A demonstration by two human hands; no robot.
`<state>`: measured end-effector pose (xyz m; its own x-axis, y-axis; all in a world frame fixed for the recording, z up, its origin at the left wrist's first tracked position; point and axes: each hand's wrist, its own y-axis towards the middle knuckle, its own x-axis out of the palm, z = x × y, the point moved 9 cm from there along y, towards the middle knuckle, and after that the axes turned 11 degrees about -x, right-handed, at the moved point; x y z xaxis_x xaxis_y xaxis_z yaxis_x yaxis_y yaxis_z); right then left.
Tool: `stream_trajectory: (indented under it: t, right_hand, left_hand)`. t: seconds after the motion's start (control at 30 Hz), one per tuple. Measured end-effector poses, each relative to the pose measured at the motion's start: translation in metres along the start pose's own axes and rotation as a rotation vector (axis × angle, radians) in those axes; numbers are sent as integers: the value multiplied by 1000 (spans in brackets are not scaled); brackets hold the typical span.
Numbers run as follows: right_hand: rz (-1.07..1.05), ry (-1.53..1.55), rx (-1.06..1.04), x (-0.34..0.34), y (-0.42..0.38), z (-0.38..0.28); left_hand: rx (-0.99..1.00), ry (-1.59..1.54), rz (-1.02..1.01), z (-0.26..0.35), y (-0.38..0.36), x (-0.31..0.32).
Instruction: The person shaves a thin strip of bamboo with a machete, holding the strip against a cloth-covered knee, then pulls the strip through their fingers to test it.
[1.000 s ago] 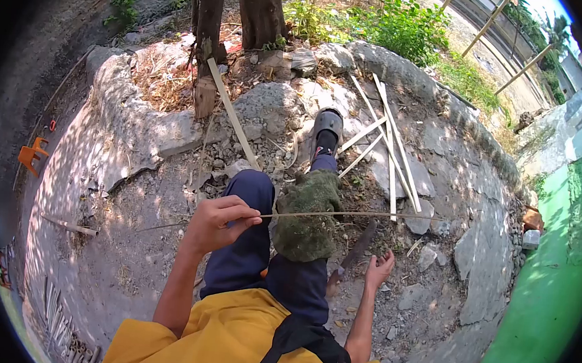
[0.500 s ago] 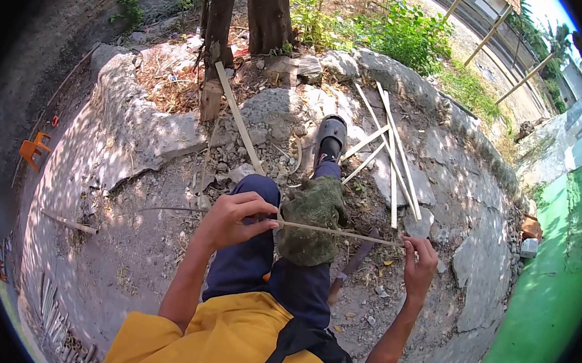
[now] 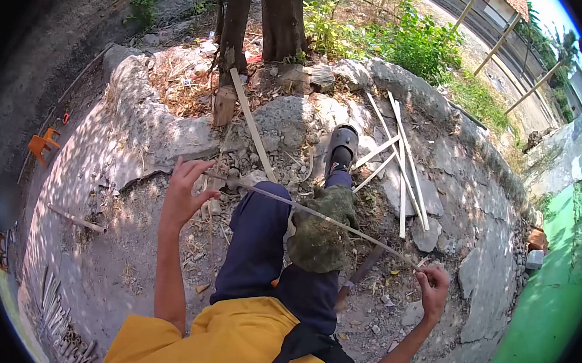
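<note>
A long, thin bamboo strip (image 3: 329,219) stretches slantwise across my lap. My right hand (image 3: 434,290) pinches its right end between thumb and fingers. At the other end is my left hand (image 3: 181,194), its thumb spread from the fingers; the strip's left end lies by the fingertips, and I cannot see whether it touches them. Under the strip, a dirty green cloth (image 3: 317,241) covers my right knee. Beside that leg, a large knife (image 3: 366,262) lies on the ground, partly hidden by the leg.
Several pale bamboo slats (image 3: 404,162) lie crossed beyond my right foot. Another slat (image 3: 251,121) leans by the tree trunk (image 3: 282,22). Broken concrete (image 3: 476,279) and rubble surround me. An orange plastic chair (image 3: 42,145) stands far left; a green wall (image 3: 530,326) runs along the right.
My left hand has moved left and forward, and its thumb has parted from the fingers. More of the strip shows between the hands. My right hand has gone slightly right and nearer to me.
</note>
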<state>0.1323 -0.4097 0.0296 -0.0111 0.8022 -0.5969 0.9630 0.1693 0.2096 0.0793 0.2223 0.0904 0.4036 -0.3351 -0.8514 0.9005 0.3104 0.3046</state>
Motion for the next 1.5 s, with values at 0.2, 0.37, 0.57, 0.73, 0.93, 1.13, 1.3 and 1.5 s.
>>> stream_trajectory:
  t: [0.2,0.37,0.57,0.73,0.93,1.13,1.3,1.5]
  right_hand:
    - [244,129,82,-5,-9,24]
    - [339,186,135,8,-12,28]
    - [432,255,230,2,-21,61]
    - [380,413,331,12,-34,74]
    - [328,775,440,65,-41,71]
    - [236,1083,529,104,-38,29]
    - [302,946,290,82,-38,65]
    - [292,332,203,-23,-49,90]
  left_hand:
    - [-372,-481,16,-32,-2,23]
    - [-406,-826,-176,-17,-9,66]
    - [-486,-1183,-429,12,-16,74]
    - [-547,-1566,-582,14,-24,96]
    - [-700,-1753,-606,45,-30,121]
    - [-734,-1821,-524,63,-28,135]
    - [-617,-1567,-486,46,-29,138]
    - [-414,-944,-404,-49,-25,102]
